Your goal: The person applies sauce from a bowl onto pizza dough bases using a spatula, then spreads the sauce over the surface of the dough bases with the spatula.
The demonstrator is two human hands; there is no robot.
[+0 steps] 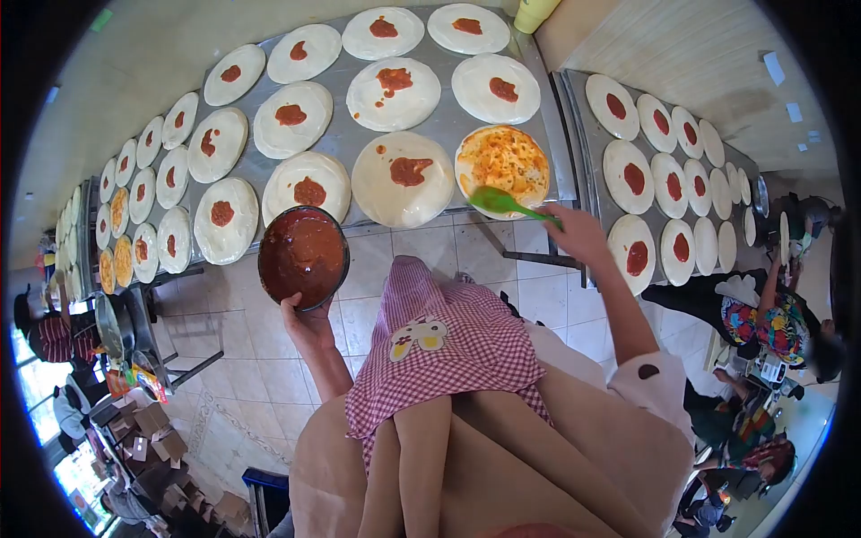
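My left hand (309, 325) grips a dark bowl (263, 269) of red sauce (305, 249) by its near rim, in front of the table edge. Closed around the handle of a green spoon (496, 201), my right hand (577, 233) reaches over the table's right end. The spoon's head lies on a round of dough (502, 163) whose top is spread with orange-red sauce. Left of it, another dough round (403, 199) carries an unspread dollop of red sauce. A third dough round (285, 186), also with a dollop, is partly hidden behind the bowl.
The long metal table (549, 179) bears rows of dough rounds, most with sauce dollops. To the right, a second table (583, 134) holds more rounds. A yellow container (534, 13) stands at the far corner. Other people (776, 314) are at the right and left. Cardboard boxes (169, 444) lie lower left.
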